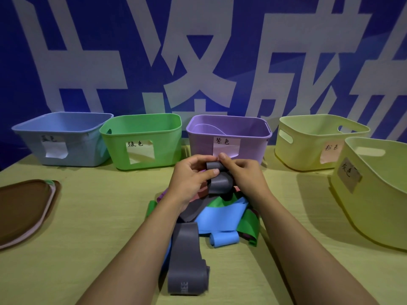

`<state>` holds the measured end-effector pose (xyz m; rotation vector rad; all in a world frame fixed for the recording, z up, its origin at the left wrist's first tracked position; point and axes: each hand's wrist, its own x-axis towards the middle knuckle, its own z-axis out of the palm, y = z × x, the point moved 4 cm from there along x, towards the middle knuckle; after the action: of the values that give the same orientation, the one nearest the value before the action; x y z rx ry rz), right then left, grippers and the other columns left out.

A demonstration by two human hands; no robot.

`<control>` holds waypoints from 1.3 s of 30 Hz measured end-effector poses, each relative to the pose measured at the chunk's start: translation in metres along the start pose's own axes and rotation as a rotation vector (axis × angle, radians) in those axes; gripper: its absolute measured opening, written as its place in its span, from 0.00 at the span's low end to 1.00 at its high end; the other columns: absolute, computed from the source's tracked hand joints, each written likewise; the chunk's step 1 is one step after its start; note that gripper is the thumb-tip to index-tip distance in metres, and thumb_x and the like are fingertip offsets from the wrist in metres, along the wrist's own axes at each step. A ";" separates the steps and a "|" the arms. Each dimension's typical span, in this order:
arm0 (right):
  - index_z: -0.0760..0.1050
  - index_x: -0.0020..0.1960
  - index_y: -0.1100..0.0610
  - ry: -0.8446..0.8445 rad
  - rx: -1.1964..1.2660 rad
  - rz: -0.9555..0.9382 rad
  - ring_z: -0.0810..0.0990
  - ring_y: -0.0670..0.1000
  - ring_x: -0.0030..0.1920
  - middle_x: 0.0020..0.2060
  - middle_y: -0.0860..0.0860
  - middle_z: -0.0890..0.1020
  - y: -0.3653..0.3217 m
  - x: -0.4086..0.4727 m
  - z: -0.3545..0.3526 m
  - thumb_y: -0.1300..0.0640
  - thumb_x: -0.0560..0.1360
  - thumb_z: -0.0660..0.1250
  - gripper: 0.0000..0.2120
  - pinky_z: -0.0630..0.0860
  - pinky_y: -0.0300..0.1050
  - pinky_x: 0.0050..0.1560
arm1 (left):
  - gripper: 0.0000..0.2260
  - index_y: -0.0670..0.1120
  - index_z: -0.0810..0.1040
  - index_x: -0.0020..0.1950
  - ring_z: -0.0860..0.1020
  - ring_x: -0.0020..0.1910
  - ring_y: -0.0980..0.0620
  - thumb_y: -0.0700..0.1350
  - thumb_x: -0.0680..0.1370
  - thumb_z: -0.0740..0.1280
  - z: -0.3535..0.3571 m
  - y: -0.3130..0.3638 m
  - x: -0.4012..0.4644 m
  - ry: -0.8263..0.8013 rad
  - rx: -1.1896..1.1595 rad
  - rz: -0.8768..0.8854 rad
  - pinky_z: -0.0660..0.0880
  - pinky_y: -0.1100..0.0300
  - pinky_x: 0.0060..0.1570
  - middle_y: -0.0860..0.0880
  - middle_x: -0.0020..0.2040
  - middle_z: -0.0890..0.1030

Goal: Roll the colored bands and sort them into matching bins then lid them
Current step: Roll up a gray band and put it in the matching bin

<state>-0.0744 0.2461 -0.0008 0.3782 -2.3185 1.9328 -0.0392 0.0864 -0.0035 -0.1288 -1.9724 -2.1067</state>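
Observation:
Both hands meet above a pile of colored bands (222,214) in the middle of the table. My left hand (191,177) and my right hand (242,175) pinch a grey band (219,181) between thumbs and fingers, its end curled into a loose roll. The rest of that grey band (185,260) trails toward me across the table. The pile holds blue, green, grey and reddish bands. A small blue roll (223,238) lies at the pile's near edge.
Along the back stand a blue bin (63,139), a green bin (143,142), a purple bin (229,133) and a pale yellow bin (317,142), each with a paper label. A second yellow bin (374,190) stands at right. Stacked brown lids (24,208) lie at left.

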 end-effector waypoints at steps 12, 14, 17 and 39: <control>0.84 0.49 0.50 -0.130 0.107 -0.151 0.86 0.47 0.46 0.44 0.49 0.88 0.002 0.006 0.007 0.57 0.77 0.74 0.03 0.83 0.45 0.49 | 0.25 0.41 0.85 0.54 0.84 0.55 0.34 0.62 0.74 0.75 -0.001 -0.012 0.004 0.069 -0.088 -0.208 0.81 0.40 0.59 0.33 0.53 0.84; 0.84 0.50 0.48 -0.136 0.098 -0.184 0.87 0.49 0.48 0.46 0.49 0.88 0.001 0.006 0.007 0.59 0.76 0.75 0.07 0.83 0.46 0.51 | 0.32 0.41 0.86 0.52 0.84 0.52 0.32 0.69 0.67 0.77 -0.003 -0.015 0.005 0.075 -0.036 -0.230 0.80 0.34 0.58 0.31 0.50 0.84; 0.84 0.51 0.45 -0.136 0.102 -0.193 0.87 0.53 0.50 0.46 0.53 0.88 -0.001 0.005 0.008 0.60 0.75 0.76 0.10 0.84 0.52 0.54 | 0.29 0.41 0.87 0.52 0.86 0.49 0.36 0.66 0.68 0.78 -0.006 -0.013 0.004 0.075 -0.041 -0.235 0.81 0.38 0.56 0.35 0.48 0.86; 0.85 0.41 0.60 -0.053 -0.043 0.008 0.78 0.45 0.27 0.28 0.54 0.83 -0.002 -0.003 0.005 0.41 0.77 0.71 0.21 0.74 0.37 0.32 | 0.11 0.41 0.82 0.56 0.86 0.51 0.41 0.30 0.76 0.72 0.001 -0.006 0.000 0.004 -0.155 -0.159 0.84 0.53 0.51 0.39 0.52 0.87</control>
<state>-0.0709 0.2415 -0.0002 0.4219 -2.3929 1.8959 -0.0405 0.0873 -0.0095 0.0045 -1.8712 -2.3576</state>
